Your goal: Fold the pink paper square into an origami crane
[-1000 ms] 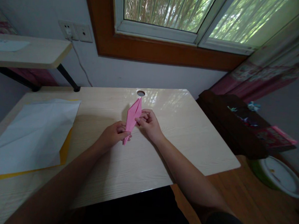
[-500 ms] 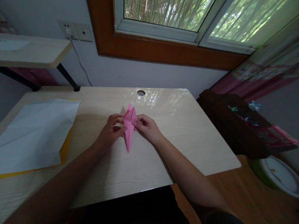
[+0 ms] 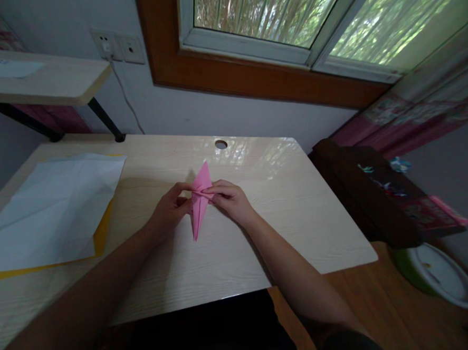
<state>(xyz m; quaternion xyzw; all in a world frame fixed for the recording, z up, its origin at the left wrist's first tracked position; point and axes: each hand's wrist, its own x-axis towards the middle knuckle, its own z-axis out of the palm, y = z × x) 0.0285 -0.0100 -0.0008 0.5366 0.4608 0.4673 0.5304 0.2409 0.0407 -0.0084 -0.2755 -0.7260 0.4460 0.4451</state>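
Note:
A pink folded paper (image 3: 198,215), long and pointed at both ends, is held just above or on the pale desk (image 3: 295,210); I cannot tell whether it touches. Its lower end shows two narrow points close together, and a fold crosses its middle. My left hand (image 3: 173,205) grips the paper's left edge with the fingers bent. On the other side my right hand (image 3: 230,200) pinches the right edge at the middle fold, its fingertips lying over the paper. Part of the paper's middle is hidden under the fingers.
White sheets (image 3: 57,206) lie over yellow paper (image 3: 102,230) at the desk's left. A raised shelf (image 3: 45,87) stands at the back left. Near the back edge is a round cable hole (image 3: 221,144). Dark furniture (image 3: 359,198) and a round bin (image 3: 438,274) are to the right.
The upper part of the pink paper now shows a single smooth point instead of a split, opened tip. A fold has appeared across its middle, with both hands' fingers drawn onto it.

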